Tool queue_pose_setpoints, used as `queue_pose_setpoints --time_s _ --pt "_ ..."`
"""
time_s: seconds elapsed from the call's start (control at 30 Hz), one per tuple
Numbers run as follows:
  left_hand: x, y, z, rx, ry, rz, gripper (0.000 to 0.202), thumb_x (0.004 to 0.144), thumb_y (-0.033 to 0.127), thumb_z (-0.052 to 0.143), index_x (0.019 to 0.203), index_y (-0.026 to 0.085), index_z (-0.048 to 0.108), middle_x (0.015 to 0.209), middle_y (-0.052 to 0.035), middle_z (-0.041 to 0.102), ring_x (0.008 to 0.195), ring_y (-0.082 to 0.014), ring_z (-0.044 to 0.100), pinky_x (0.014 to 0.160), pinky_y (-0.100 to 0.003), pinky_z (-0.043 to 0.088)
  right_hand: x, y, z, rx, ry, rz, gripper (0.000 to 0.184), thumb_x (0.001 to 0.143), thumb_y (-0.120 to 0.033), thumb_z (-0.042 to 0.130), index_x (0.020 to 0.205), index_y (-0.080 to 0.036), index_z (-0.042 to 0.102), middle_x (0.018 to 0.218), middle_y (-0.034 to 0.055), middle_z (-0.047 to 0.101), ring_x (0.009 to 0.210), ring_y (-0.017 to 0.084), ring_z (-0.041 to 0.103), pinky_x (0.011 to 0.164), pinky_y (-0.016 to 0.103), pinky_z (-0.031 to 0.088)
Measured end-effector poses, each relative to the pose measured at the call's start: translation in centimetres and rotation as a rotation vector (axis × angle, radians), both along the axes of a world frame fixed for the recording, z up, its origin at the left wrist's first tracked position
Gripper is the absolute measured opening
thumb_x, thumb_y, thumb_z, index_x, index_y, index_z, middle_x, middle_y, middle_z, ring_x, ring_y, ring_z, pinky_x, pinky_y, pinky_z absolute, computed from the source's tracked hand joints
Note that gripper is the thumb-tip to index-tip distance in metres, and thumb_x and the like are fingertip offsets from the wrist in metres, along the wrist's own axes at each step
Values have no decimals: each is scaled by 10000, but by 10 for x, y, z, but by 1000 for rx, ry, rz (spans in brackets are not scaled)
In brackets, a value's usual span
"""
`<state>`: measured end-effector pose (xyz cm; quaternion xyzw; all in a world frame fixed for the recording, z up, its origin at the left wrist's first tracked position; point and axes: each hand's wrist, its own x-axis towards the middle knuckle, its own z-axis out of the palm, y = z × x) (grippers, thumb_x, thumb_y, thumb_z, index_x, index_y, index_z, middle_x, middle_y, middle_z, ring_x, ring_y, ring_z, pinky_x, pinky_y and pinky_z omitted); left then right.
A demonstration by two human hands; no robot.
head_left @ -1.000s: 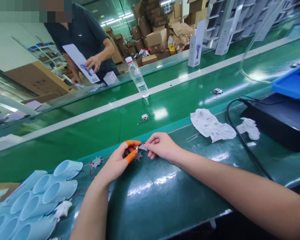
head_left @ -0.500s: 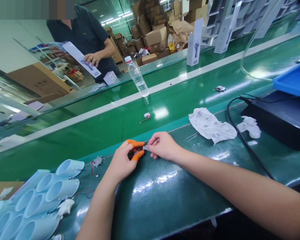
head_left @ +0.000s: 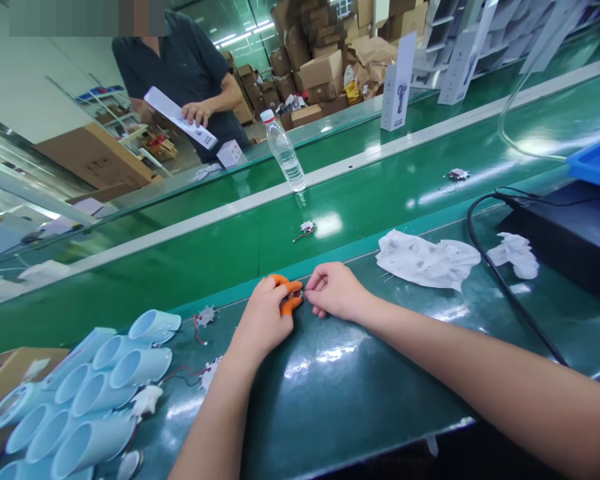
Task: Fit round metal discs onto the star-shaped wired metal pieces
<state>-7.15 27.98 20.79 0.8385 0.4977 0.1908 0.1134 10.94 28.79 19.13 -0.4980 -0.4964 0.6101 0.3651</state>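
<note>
My left hand [head_left: 265,320] and my right hand [head_left: 335,290] meet at the edge of a dark green mat [head_left: 360,373]. Orange finger cots [head_left: 291,293] cover two left fingers, which pinch a tiny silver part [head_left: 300,293]. My right fingertips hold the same part, which is mostly hidden. Two spiked round circuit boards with red wires lie left of my left hand: one [head_left: 206,315] near the mat's edge, the other [head_left: 210,373] lower down.
Pale blue moulded tubes [head_left: 95,393] are heaped at lower left. White crumpled cloth [head_left: 425,260], a black cable [head_left: 500,273] and a black box [head_left: 555,240] lie right. A green conveyor belt [head_left: 380,173] carries small boards and a water bottle [head_left: 283,152]. A co-worker [head_left: 180,73] holds a white sheet beyond.
My hands have closed in around the silver part, hiding more of it. The view has drifted, bringing the lower spiked board into sight. The co-worker's white sheet has tilted flatter.
</note>
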Motion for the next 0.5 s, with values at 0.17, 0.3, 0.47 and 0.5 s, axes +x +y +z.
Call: queue_pose_setpoints --time_s 0.17,0.3,0.47,0.5 --pt "-11 1 6 -143 -199 80 278 897 301 627 1136 220 744 1060 -91 694 946 -239 650 882 -397 523 1 0 0 8 -1 5 199 724 -11 673 721 -191 589 468 -48 621 420 139 641 378 183 506" --pt "-26 7 7 -304 -619 242 380 845 394 737 1171 198 726 1099 -89 721 971 -222 657 886 -366 512 0 -1 0 3 5 9 184 724 -32 683 721 -189 586 478 -38 627 419 138 636 391 189 507" --pt "-31 4 24 -440 -1252 233 348 810 381 760 1104 196 742 994 -65 689 845 -156 607 770 -291 508 5 1 -6 198 -83 -77 142 737 -75 661 730 -195 585 528 -30 643 454 140 650 438 199 497" --pt "-29 0 32 -494 -1364 218 314 852 386 710 1103 200 739 981 -64 669 820 -146 588 734 -277 506 7 3 -9 275 -121 -109 134 741 -80 652 727 -196 586 535 -29 643 458 137 648 457 204 498"
